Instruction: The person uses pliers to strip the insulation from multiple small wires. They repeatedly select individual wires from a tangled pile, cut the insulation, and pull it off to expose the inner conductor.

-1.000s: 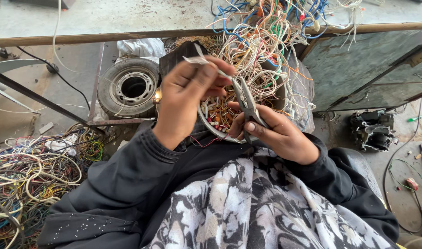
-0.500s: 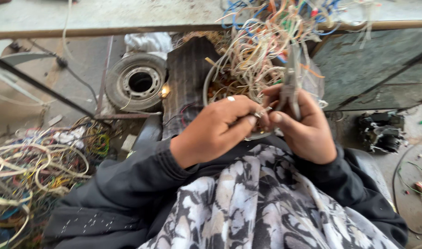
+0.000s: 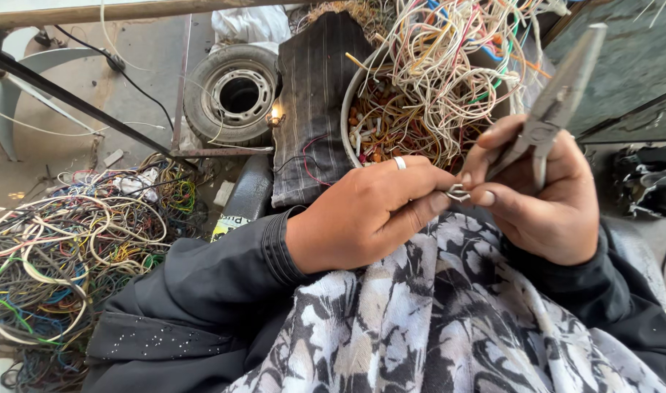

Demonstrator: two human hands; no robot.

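Note:
My left hand (image 3: 369, 211), with a ring on one finger, pinches a small piece of pale wire (image 3: 457, 193) over my lap. My right hand (image 3: 544, 196) grips grey metal pliers (image 3: 559, 102); the handles point up and to the right, and the jaws meet the wire piece between my fingertips. Just beyond my hands stands a round metal bowl (image 3: 347, 109) holding cut wire bits and a tangle of white and coloured wires (image 3: 449, 65). My lap is covered by black-and-white patterned cloth (image 3: 420, 320).
A heap of coloured wires (image 3: 71, 247) lies on the floor to the left. A small tyre on a rim (image 3: 235, 94) sits at the back, beside a dark striped cloth (image 3: 315, 102). A metal bar (image 3: 71, 94) crosses the left; dark machine parts (image 3: 649, 182) lie at the right.
My left hand has come down from the wire tangle to my lap and met the right hand. The pliers have turned handles-up, and the view has moved closer to the hands.

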